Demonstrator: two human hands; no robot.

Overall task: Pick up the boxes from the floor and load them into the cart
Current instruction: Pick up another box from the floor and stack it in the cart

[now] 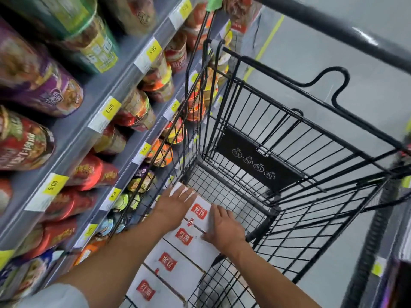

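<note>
1. Step: seating white boxes in the cart, in a row along its left wall
2. left hand and right hand press flat on the top box, gripping nothing
3. Next, probably: lift the hands clear and fetch another box; none visible on the floor

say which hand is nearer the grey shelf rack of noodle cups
Left. The left hand lies on the white cardboard box toward the grey shelf rack; the right hand rests on its opposite edge.

White boxes w/ red logos; black wire cart; yellow price tags; grey floor.
</note>
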